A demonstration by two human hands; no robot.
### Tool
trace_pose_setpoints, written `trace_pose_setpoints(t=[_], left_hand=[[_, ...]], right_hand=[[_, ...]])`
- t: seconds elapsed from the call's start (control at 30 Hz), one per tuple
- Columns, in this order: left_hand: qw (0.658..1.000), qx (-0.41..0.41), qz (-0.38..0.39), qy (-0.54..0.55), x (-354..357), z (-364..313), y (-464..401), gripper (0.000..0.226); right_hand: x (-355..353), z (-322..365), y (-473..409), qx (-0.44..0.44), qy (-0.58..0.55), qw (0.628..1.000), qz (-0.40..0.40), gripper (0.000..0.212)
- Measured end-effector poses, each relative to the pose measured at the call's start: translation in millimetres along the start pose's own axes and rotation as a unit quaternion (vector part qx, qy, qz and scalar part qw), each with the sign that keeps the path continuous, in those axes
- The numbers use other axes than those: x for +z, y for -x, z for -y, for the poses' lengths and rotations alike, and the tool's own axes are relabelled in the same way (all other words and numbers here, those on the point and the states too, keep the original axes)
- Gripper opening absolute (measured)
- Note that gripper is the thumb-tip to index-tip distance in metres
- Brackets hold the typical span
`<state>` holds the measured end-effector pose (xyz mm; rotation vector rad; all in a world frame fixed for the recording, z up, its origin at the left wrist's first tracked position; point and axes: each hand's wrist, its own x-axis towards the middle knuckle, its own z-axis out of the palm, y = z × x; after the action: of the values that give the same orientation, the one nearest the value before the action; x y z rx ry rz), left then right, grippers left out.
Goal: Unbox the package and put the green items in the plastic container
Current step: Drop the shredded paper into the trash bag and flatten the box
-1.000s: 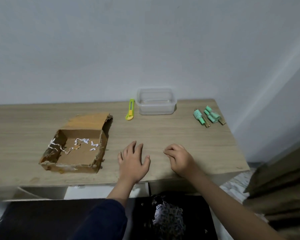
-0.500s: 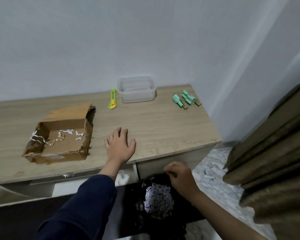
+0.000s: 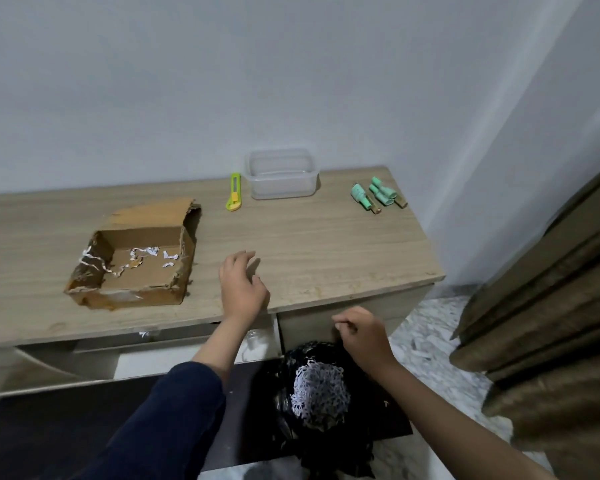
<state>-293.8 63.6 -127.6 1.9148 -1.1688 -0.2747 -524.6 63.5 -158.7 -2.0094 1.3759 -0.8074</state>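
Observation:
An opened, torn cardboard box (image 3: 136,271) lies on the left of the wooden table (image 3: 326,244), with a few white paper shreds inside. Several green items (image 3: 378,195) lie together at the table's far right corner. The clear plastic container (image 3: 281,174) stands empty against the wall, left of them. My left hand (image 3: 243,285) hovers just over the table's front edge, right of the box, fingers relaxed and holding nothing. My right hand (image 3: 361,337) is below the table edge, above a black bag, its fingers curled with nothing visible in them.
A yellow-green utility knife (image 3: 234,192) lies left of the container. The black bag (image 3: 316,386) on the floor holds white shredded paper. A brown curtain (image 3: 551,306) hangs at the right. Drawers sit under the tabletop.
My right hand left the tabletop and dropped to the black bag below the edge. My left hand lifted slightly off the table and its fingers curved.

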Motion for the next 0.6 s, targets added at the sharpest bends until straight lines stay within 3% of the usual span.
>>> trace_pose_setpoints(t=[0.1,0.27,0.4,0.6], left_hand=[[0.997,-0.028,-0.048,0.06,-11,-15,10,0.044],[0.99,-0.032,-0.097,0.098,-51,-18,5,0.042],[0.987,-0.001,-0.144,0.076,-110,8,-15,0.04],[0.978,-0.038,-0.187,0.078,-200,76,-55,0.037]], right_hand=[[3,20,-12,-0.039,-0.022,0.999,-0.026,0.017],[28,72,-46,-0.038,-0.092,0.995,0.004,0.017],[67,123,-70,-0.057,-0.112,0.992,0.005,0.018],[132,201,-102,-0.002,-0.134,0.991,0.005,0.015]])
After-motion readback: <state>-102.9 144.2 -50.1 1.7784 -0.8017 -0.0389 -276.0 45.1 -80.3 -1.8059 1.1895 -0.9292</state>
